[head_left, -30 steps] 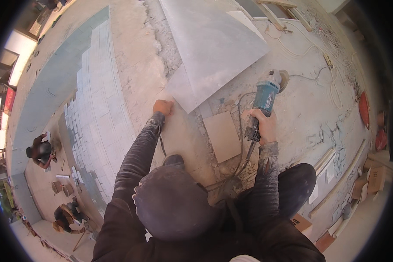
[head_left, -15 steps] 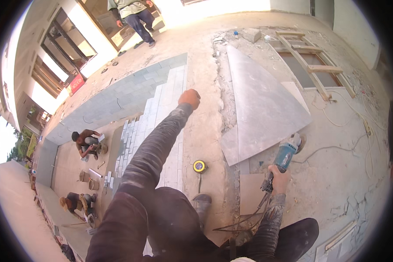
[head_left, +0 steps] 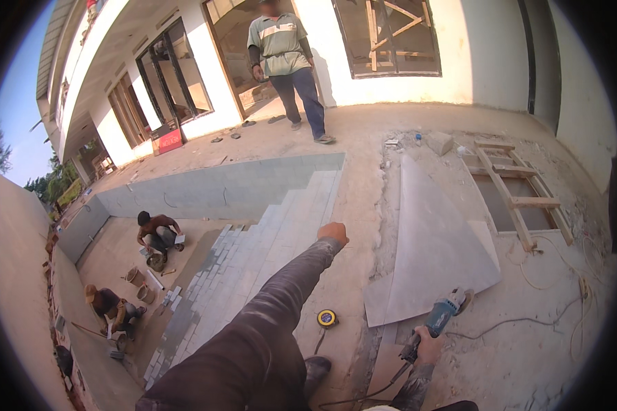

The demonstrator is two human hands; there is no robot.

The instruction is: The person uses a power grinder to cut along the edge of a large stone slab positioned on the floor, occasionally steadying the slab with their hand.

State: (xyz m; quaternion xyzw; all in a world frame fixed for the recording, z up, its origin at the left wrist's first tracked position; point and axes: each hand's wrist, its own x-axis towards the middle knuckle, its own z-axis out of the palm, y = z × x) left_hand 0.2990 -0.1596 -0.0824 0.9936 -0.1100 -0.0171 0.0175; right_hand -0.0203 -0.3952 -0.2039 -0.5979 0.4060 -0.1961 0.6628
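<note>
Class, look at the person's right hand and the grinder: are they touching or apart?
Touching. The head view shows the right hand wrapped around the rear part of the grinder, with no gap between them.

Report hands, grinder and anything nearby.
Right hand gripping angle grinder near grey slab, contact unclear. Left hand fisted, nothing visible in it. Yellow tape measure left of slab.

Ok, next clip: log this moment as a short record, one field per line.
Left hand: held out, fingers curled, nothing visible in it
Right hand: gripping a blue-green angle grinder by its dark rear end
Beside the grinder: large gray slab
On the ground: yellow-and-black tape measure
Beyond the slab: wooden frame
Other people: two crouching workers at left, one standing person farther back
</note>
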